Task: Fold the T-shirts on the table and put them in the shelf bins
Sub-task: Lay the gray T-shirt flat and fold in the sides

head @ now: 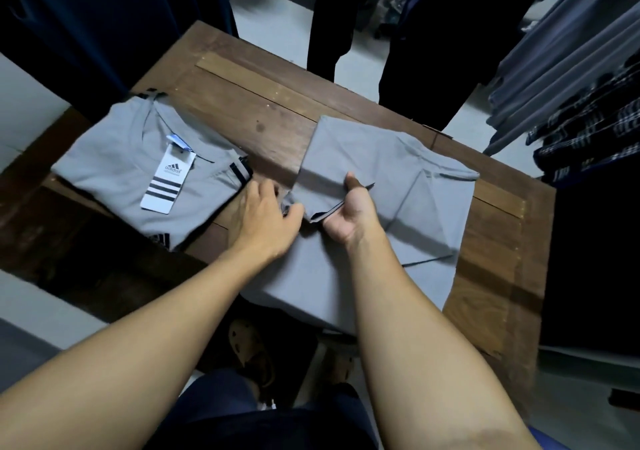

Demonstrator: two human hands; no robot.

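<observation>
A person stands at a dark wooden table point(277, 103), seen from above their bare forearms. On the left part of the table lies a folded grey T-shirt point(114, 159) with black stripes at the shoulders, neckline up. A white Adidas hang tag point(166, 183) rests on its chest.

Just beside it, towards the right and near edge, lies a second grey T-shirt point(398, 172). It is spread plain side up and partly folded, and its lower part hangs over the near edge of the table. One side panel is turned in over the middle.

The right hand point(349, 217) grips the dark-trimmed sleeve end of that turned-in panel, thumb on top and fingers curled underneath, lifting it slightly off the cloth below. The left hand point(263, 221), close to its left, pinches a small bunch of the same shirt's fabric between thumb and fingers. The two hands are near each other but not touching.

Beyond the table hang dark garments point(415, 34). At the right hang grey garments point(554, 51) and checked garments point(588, 131). A brown sandal point(249, 349) shows on the floor below.
</observation>
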